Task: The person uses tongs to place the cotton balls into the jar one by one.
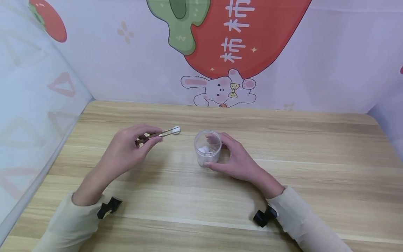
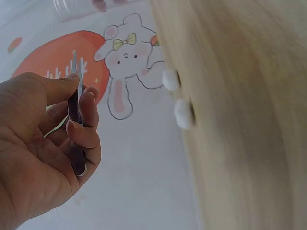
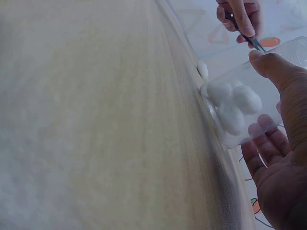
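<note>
The left hand (image 1: 131,144) pinches the tweezers (image 2: 73,108) between thumb and fingers, and their tips stand slightly apart; in the left wrist view nothing white sits between them. Two white balls (image 2: 183,115) lie on the table (image 1: 176,210), to the left of the clear cup (image 1: 203,159). The right hand (image 1: 237,159) curls around this cup, the thumb on the near side and the fingers on the far side, and more white balls rest inside. The balls look very light and soft, like cotton — I judge they give under a gentle squeeze, best taken at the middle. The cup seems smooth, light and perhaps slippery — a mild grip around its wall should be enough
</note>
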The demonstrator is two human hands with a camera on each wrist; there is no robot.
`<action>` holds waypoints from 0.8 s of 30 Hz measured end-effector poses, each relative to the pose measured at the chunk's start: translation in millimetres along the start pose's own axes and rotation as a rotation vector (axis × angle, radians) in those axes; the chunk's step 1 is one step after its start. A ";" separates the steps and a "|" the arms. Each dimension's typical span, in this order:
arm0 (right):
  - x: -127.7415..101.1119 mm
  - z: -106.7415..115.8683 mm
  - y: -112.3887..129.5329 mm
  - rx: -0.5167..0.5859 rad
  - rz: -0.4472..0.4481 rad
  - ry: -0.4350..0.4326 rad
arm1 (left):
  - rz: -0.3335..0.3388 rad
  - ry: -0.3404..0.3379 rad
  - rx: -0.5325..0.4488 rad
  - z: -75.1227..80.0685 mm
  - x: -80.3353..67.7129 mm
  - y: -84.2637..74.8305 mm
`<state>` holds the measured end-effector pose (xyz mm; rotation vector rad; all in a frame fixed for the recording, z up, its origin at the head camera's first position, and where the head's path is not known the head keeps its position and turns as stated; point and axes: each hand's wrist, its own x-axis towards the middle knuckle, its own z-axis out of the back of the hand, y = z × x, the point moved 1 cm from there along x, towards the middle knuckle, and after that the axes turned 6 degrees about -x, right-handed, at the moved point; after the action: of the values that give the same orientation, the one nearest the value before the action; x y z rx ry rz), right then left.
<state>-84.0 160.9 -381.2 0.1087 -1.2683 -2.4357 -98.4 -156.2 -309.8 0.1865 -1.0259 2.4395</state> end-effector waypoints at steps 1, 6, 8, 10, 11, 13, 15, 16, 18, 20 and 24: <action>-0.2 0.0 0.0 0.001 0.001 0.001 | 0.007 0.003 0.004 -0.2 -0.2 2.2; 0.0 0.2 -0.1 0.000 0.008 -0.001 | 0.053 0.006 0.032 -1.0 -2.0 14.4; 0.2 -0.1 -0.4 0.003 0.011 -0.001 | 0.066 0.004 0.037 -0.7 -3.3 18.8; 0.5 -0.3 -0.3 0.005 0.012 -0.001 | 0.072 0.007 0.032 -0.1 -4.6 22.8; 0.6 -0.4 -0.2 0.006 0.011 0.001 | 0.075 0.008 0.033 0.4 -5.6 24.8; 0.7 -0.6 0.0 0.007 0.010 0.002 | 0.082 0.008 0.043 1.7 -8.0 29.0; 0.9 -0.7 0.3 0.005 0.007 0.003 | 0.096 0.013 0.052 3.3 -10.4 32.8; 0.9 -0.7 0.5 0.005 0.005 0.003 | 0.109 0.016 0.060 4.4 -11.8 34.6; 0.9 -0.7 0.8 0.005 0.003 0.003 | 0.131 0.020 0.076 7.3 -14.4 38.0; 0.8 -0.4 0.7 0.005 0.000 0.003 | 0.153 0.023 0.094 10.2 -16.3 40.7; 0.6 0.2 0.8 0.007 -0.005 0.005 | 0.180 0.018 0.122 15.9 -19.6 45.8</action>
<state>-84.3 160.5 -380.4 0.1196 -1.2763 -2.4335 -104.3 -202.4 -333.7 0.1172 -0.9217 2.6635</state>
